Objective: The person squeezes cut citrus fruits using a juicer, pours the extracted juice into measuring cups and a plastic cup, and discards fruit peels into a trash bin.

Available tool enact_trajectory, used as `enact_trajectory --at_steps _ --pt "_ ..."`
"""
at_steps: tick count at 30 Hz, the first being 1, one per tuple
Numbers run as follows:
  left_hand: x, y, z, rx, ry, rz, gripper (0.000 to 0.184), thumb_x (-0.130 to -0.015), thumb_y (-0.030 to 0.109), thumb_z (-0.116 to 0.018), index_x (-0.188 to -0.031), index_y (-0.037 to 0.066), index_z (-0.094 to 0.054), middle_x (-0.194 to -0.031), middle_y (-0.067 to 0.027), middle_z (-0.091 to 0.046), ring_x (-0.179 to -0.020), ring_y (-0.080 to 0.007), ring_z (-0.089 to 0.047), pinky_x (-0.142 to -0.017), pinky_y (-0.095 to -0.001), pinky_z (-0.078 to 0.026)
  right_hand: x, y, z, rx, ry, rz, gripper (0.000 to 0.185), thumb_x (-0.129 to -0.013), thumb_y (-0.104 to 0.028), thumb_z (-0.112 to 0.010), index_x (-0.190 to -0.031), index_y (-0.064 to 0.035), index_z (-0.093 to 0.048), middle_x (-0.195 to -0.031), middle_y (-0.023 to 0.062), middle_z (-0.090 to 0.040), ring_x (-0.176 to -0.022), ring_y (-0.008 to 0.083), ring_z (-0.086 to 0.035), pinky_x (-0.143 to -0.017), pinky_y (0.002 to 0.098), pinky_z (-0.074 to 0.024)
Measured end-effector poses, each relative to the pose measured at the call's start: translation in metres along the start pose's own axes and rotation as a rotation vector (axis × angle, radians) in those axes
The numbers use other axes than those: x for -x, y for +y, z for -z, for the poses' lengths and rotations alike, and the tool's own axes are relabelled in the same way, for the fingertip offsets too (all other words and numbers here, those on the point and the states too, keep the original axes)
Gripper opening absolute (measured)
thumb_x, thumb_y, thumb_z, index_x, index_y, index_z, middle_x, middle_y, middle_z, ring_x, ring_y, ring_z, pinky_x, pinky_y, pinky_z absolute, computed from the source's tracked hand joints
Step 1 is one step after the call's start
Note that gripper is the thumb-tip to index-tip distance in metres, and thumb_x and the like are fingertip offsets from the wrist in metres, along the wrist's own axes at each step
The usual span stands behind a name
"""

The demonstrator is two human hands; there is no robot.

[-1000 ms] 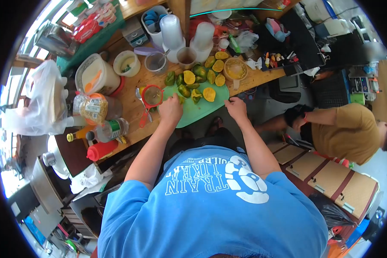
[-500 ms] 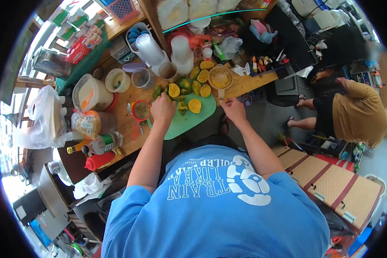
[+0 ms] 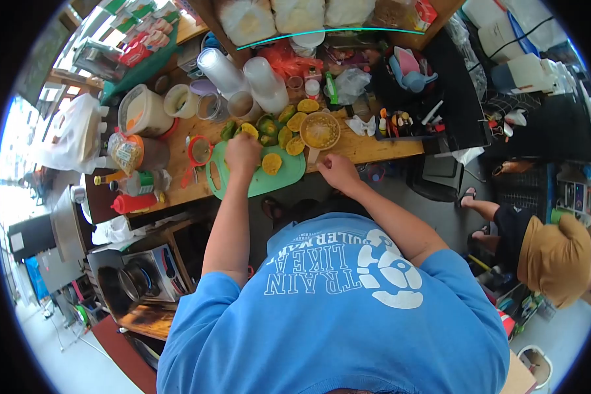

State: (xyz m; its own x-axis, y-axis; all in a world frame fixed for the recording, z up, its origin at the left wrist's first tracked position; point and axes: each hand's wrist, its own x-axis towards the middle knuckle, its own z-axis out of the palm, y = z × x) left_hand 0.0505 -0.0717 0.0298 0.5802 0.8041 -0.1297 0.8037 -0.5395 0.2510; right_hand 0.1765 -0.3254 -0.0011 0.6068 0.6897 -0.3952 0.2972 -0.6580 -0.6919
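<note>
My left hand (image 3: 243, 153) is closed over the top of the green cutting board (image 3: 287, 172), its fingers at the lower edge of a cut orange half (image 3: 247, 129). The curled fingers hide part of that half. Around it lie several more green-skinned orange halves, one cut face up (image 3: 272, 163) nearer me on the board. My right hand (image 3: 339, 173) is closed at the end of the handle of a round strainer (image 3: 320, 129). Pulp and seeds lie in the strainer. The fingertips of this hand are partly hidden.
Left of the board are a red-rimmed strainer (image 3: 199, 150), white tubs (image 3: 146, 110) and bottles. Stacked plastic cups (image 3: 266, 84) stand behind the fruit. A tool tray (image 3: 400, 125) sits at the right. Another person (image 3: 550, 259) is at the far right.
My left hand has come up to the orange half, which was beside its fingers before. The strainer's handle has swung slightly left, with my right hand still at its end. The view has shifted.
</note>
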Motion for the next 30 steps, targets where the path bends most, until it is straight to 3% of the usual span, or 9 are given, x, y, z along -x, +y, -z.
enact_trajectory --at_steps 5,10,14,17,23,26,28,29,30 --pt "-0.030 -0.039 0.002 0.000 0.101 0.111 0.034 -0.085 0.032 -0.070 -0.113 0.013 -0.073 -0.101 -0.0200 -0.072 -0.096 -0.0394 -0.070 -0.082 -0.0492 -0.056 0.005 0.016 0.002 -0.084 -0.077 0.094 0.033 -0.089 -0.032 -0.067 -0.097 -0.0005 -0.072 -0.092 0.0172 -0.074 -0.088 0.0337 -0.071 -0.079 0.0431 -0.0555" --pt "-0.062 -0.061 -0.013 -0.114 -0.084 0.128 0.034 -0.083 0.036 -0.074 -0.108 0.012 -0.074 -0.106 -0.0200 -0.072 -0.100 -0.0382 -0.069 -0.086 -0.0490 -0.056 0.010 0.034 0.002 -0.121 -0.156 0.053 0.032 -0.089 -0.032 -0.068 -0.097 -0.0010 -0.072 -0.090 0.0168 -0.074 -0.086 0.0308 -0.071 -0.078 0.0407 -0.0555" --pt "-0.034 -0.057 0.028 0.044 0.010 0.141 0.036 -0.079 0.036 -0.078 -0.103 0.009 -0.075 -0.106 -0.0207 -0.072 -0.101 -0.0384 -0.069 -0.087 -0.0486 -0.055 0.009 0.041 0.004 -0.125 -0.163 0.035 0.031 -0.089 -0.031 -0.069 -0.098 -0.0017 -0.072 -0.089 0.0157 -0.074 -0.084 0.0298 -0.071 -0.076 0.0397 -0.0553" --pt "-0.003 -0.057 0.046 -0.152 -0.144 0.203 0.038 -0.077 0.034 -0.080 -0.100 0.005 -0.074 -0.106 -0.0229 -0.071 -0.100 -0.0380 -0.069 -0.088 -0.0467 -0.055 0.012 0.040 0.009 -0.129 -0.128 0.040 0.031 -0.089 -0.031 -0.069 -0.098 -0.0021 -0.072 -0.086 0.0148 -0.073 -0.082 0.0297 -0.071 -0.075 0.0399 -0.0548" --pt "0.014 -0.103 -0.005 -0.042 -0.038 0.000 0.041 -0.076 0.029 -0.081 -0.103 0.000 -0.069 -0.100 -0.0233 -0.072 -0.098 -0.0389 -0.070 -0.083 -0.0456 -0.056 0.020 0.020 0.033 -0.080 -0.321 -0.006 0.028 -0.088 -0.030 -0.069 -0.095 -0.0024 -0.073 -0.081 0.0138 -0.072 -0.077 0.0272 -0.071 -0.071 0.0380 -0.0543" --pt "0.012 -0.133 -0.014 0.165 -0.030 0.049 0.030 -0.083 0.027 -0.077 -0.097 0.002 -0.069 -0.085 -0.0157 -0.073 -0.084 -0.0321 -0.071 -0.071 -0.0440 -0.055 0.041 -0.042 0.104 -0.053 -0.587 0.228 0.028 -0.086 -0.030 -0.073 -0.095 -0.0030 -0.073 -0.079 0.0088 -0.072 -0.072 0.0183 -0.067 -0.067 0.0335 -0.0521" --pt "0.013 -0.158 -0.023 1.152 -0.379 0.345 0.020 -0.094 0.026 -0.071 -0.098 0.007 -0.067 -0.079 -0.0057 -0.068 -0.067 -0.0198 -0.064 -0.061 -0.0385 -0.049 0.073 -0.090 0.173 -0.185 -0.767 0.388 0.027 -0.083 -0.029 -0.076 -0.093 -0.0042 -0.073 -0.080 0.0047 -0.071 -0.071 0.0117 -0.063 -0.065 0.0308 -0.0495" --pt "0.019 -0.156 -0.017 1.152 -0.373 0.347 0.020 -0.094 0.026 -0.071 -0.098 0.007 -0.067 -0.079 -0.0057 -0.068 -0.067 -0.0198 -0.064 -0.061 -0.0385 -0.049 0.088 -0.109 0.210 -0.212 -0.855 0.572 0.024 -0.084 -0.028 -0.076 -0.091 -0.0059 -0.074 -0.085 0.0044 -0.072 -0.072 0.0164 -0.066 -0.066 0.0317 -0.0498" --pt "0.029 -0.146 -0.008 1.463 -0.429 0.335 0.021 -0.098 0.030 -0.065 -0.102 0.009 -0.065 -0.080 -0.0023 -0.066 -0.066 -0.0157 -0.060 -0.060 -0.0355 -0.046 0.117 -0.115 0.224 -0.544 -0.610 0.995 0.017 -0.087 -0.025 -0.073 -0.091 -0.0089 -0.074 -0.087 0.0029 -0.071 -0.070 0.0207 -0.066 -0.063 0.0351 -0.0499"
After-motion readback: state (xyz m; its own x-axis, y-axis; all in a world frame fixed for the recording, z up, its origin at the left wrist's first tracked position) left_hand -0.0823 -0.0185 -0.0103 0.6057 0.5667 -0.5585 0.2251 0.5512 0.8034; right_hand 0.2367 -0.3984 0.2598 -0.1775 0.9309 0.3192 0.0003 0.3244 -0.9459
